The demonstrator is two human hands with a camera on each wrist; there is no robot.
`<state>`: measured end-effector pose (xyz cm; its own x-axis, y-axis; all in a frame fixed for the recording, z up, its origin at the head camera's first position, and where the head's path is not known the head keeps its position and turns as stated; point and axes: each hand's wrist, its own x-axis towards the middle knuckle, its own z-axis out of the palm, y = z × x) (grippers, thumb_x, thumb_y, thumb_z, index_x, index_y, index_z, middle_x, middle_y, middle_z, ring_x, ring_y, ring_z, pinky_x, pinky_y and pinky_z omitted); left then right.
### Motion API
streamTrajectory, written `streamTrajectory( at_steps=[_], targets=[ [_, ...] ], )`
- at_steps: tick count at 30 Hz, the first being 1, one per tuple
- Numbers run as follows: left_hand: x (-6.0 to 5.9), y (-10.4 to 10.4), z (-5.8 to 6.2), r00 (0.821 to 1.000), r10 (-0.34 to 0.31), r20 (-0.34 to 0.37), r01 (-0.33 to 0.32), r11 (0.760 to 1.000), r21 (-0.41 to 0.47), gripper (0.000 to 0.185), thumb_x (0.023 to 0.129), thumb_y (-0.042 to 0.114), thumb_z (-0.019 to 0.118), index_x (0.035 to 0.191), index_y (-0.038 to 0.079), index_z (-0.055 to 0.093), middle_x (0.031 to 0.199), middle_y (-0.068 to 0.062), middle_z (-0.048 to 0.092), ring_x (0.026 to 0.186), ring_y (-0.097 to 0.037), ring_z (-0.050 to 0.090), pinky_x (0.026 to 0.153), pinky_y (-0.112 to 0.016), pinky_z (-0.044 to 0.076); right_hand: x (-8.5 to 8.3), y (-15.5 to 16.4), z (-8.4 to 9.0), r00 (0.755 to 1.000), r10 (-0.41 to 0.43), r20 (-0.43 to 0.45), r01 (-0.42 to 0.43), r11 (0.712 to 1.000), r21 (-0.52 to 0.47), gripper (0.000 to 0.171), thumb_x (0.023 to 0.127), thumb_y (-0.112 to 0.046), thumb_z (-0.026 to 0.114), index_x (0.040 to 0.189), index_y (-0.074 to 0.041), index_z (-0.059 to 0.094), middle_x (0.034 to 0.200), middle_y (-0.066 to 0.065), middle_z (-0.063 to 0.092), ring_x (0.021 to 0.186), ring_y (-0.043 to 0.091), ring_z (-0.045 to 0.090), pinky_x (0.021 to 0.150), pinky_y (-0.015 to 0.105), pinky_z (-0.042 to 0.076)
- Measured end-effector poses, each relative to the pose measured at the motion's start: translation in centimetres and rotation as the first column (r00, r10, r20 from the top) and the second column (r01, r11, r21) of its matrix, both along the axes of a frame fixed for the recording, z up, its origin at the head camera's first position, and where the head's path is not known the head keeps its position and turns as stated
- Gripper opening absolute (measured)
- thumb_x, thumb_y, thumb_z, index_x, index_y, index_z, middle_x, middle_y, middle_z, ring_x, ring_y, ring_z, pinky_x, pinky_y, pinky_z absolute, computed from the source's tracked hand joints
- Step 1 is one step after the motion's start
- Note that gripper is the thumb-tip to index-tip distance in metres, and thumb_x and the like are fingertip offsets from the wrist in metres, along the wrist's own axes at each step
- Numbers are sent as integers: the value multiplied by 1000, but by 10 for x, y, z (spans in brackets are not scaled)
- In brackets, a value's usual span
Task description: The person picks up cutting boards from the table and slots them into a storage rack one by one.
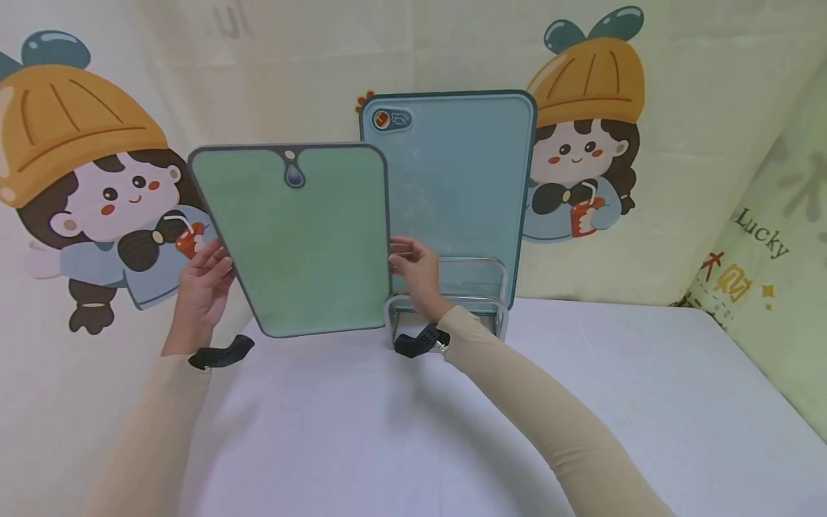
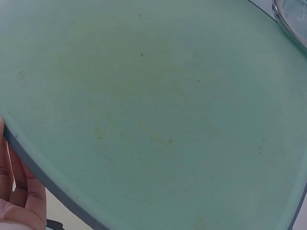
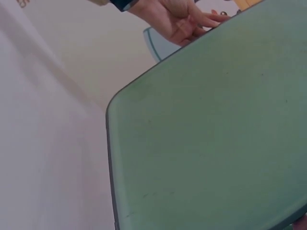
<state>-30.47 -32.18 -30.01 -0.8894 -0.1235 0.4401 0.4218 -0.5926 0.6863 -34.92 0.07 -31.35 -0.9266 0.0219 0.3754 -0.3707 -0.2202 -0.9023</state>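
Note:
A green cutting board with a grey rim is held upright, slightly tilted, above the white table. My left hand presses straight fingers against its left edge. Gripping the right edge are the thumb and fingers of my right hand. The board's face fills the left wrist view, with my left fingers behind its edge. The right wrist view shows the board from below and the left hand on its far edge. Behind it, a blue cutting board stands in a metal rack.
A cartoon-printed cloth backdrop hangs close behind the table. A green patterned cloth bounds the right side. The rack's wire shows at the top right of the left wrist view. Both wrists carry black straps.

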Motion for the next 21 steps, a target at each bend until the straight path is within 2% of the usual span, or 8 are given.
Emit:
streamTrajectory(
  at_steps=[4,12,21],
  targets=[
    [-3,4,-1,1000,3,29,-3,1000,7,33,90,-6,51,118,5,65,104,-5,70,91,-16,67,84,-20,54,0,5,-1,1000,-6,-1,6,1000,-2,27,87,4,60,113,-2,64,95,6,63,80,10,59,76,37,57],
    [-10,12,-1,999,5,44,-6,1000,15,30,89,-6,54,113,6,68,99,-5,72,89,-16,68,82,-21,54,-4,12,-4,1000,-17,3,17,999,-29,27,86,6,60,112,1,63,89,-1,61,78,10,59,66,24,54],
    [-12,20,-4,997,-41,61,38,998,43,32,90,-7,51,114,7,68,101,-5,71,89,-17,68,84,-21,54,-3,22,-3,1000,-22,17,22,1000,-14,27,86,6,60,112,0,64,91,1,62,78,10,59,68,24,54]
  ],
)
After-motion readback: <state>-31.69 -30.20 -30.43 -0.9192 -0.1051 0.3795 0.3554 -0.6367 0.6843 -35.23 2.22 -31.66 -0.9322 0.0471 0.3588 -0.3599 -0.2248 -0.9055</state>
